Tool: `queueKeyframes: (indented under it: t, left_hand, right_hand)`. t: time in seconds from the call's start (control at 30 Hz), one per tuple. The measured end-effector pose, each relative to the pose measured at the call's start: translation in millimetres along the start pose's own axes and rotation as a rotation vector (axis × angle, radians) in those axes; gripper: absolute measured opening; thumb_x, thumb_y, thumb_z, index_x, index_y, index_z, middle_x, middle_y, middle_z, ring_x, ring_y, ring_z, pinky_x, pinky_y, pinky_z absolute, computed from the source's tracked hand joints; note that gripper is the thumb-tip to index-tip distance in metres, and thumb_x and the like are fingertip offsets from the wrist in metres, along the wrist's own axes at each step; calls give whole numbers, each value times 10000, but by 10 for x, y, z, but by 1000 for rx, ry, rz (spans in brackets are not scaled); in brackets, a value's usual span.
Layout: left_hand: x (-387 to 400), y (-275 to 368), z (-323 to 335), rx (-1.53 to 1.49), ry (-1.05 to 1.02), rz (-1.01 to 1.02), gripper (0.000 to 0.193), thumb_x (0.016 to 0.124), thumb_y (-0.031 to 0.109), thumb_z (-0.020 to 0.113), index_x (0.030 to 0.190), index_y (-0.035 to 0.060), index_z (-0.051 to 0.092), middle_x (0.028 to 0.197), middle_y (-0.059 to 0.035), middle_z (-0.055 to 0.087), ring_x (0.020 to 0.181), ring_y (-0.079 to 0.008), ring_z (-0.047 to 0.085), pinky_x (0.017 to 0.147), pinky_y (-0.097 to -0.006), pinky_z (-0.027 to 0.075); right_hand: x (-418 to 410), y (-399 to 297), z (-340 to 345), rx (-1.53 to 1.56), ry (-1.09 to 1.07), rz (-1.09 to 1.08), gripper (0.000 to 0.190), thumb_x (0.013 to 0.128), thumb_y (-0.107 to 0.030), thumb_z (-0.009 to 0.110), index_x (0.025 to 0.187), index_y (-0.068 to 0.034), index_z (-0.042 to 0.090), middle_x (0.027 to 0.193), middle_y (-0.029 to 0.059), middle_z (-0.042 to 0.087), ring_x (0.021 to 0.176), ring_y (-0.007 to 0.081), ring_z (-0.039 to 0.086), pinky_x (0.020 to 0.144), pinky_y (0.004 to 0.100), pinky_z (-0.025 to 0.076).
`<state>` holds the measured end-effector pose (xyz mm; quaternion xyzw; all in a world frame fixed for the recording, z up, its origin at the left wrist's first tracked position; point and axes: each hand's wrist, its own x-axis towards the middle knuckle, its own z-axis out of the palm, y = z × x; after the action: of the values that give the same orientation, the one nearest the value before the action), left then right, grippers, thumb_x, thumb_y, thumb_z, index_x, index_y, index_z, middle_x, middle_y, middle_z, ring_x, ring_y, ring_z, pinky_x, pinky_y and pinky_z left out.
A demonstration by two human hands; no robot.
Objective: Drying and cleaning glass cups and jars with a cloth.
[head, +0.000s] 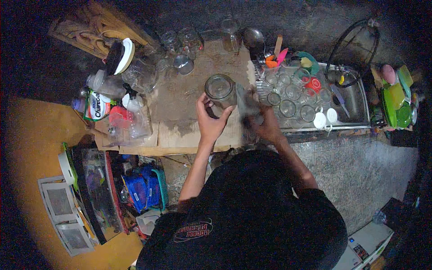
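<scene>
My left hand (213,122) grips a transparent glass jar (220,88) by its lower side, thumb on the near right and fingers on the left. The jar's round end faces up towards me, over a worn sheet of cardboard (182,98) on the counter. Just to the right, my right hand (268,125) is blurred by motion. It holds a grey cloth (248,103), which lies along the jar's right side; whether they touch is hard to tell. Several glasses and jars (293,91) crowd the drainboard beyond my right hand.
A steel sink basin (356,94) holds a knife (340,101), with a black hose (332,54) arching above. White cups (319,120) stand at the drainboard's near edge. More glassware (231,35) lines the back. Left are a charcoal-labelled pouch (97,105) and a red plastic container (120,115).
</scene>
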<state>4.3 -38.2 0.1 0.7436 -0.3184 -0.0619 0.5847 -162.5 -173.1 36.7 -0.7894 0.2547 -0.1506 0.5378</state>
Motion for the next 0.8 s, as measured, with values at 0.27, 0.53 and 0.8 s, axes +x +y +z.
queueKeyframes:
  t: [0.27, 0.53, 0.8]
  left_hand:
    - [17, -54, -64, -53, -66, 116, 675, 895, 137, 763, 1433, -16, 386, 1376, -188, 501, 1250, -276, 519, 1089, -415, 404]
    - [-6, 4, -5, -92, 30, 50, 806, 825, 173, 858, 1454, -7, 387, 1342, -170, 524, 1185, -251, 539, 1045, -397, 435]
    - [29, 222, -33, 114, 50, 154, 929, 776, 223, 885, 1505, 18, 347, 1394, -200, 470, 1243, -298, 510, 1069, -414, 421]
  right_hand:
    - [199, -78, 157, 154, 259, -168, 547, 894, -79, 678, 1415, 24, 542, 1322, 211, 642, 1182, 316, 633, 1067, 409, 462]
    - [160, -153, 123, 37, 146, -296, 724, 784, -40, 725, 1473, -2, 504, 1449, 240, 575, 1337, 381, 560, 1122, 436, 429]
    - [310, 305, 18, 179, 213, 104, 517, 924, -103, 708, 1410, -10, 560, 1293, 211, 671, 1203, 309, 643, 1075, 428, 468]
